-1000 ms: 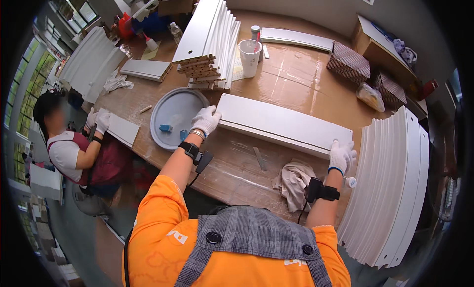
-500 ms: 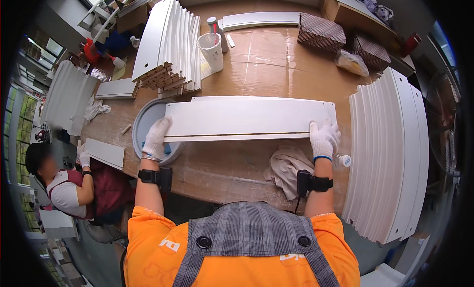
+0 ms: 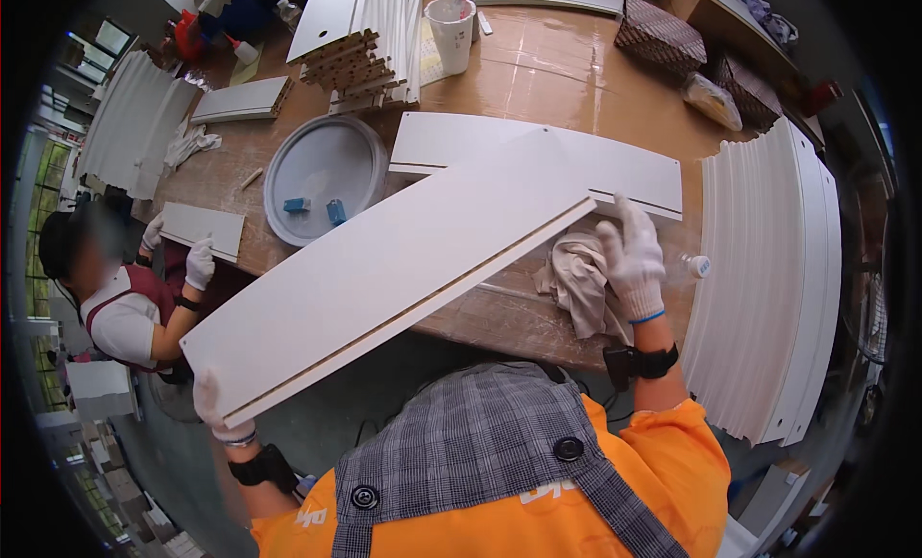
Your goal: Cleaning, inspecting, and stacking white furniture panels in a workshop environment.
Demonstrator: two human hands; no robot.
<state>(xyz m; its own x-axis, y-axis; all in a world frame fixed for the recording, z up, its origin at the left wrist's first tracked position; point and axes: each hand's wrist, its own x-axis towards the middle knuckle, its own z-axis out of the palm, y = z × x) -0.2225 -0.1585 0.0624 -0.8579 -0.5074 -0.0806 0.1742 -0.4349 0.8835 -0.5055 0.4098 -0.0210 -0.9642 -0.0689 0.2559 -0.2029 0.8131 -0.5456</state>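
A long white board [image 3: 413, 270] with a grooved edge slants across the view, raised off the table at its near-left end. My gloved left hand [image 3: 219, 404] is closed on that end, its fingers partly hidden by the board. Beside the far-right end is my gloved right hand [image 3: 636, 260], fingers spread and holding nothing. A second white board [image 3: 634, 179] lies flat on the table, partly covered by the first. Left of it, a round grey basin [image 3: 322, 164] holds two small blue blocks [image 3: 335, 211]. A crumpled beige cloth [image 3: 581, 289] lies next to my right hand.
Stacked white boards stand at right [image 3: 759, 289] and at far left-centre [image 3: 375, 39]. A white bucket [image 3: 449, 35], bubble-wrapped bundles [image 3: 661, 35] and a small clear bottle [image 3: 698, 266] are on the table. At left, a co-worker [image 3: 130, 313] handles a short white board [image 3: 204, 230].
The upper board has swung leftward and toward me, uncovering the second board and the basin. My left hand moved down-left with it; my right hand has let go.
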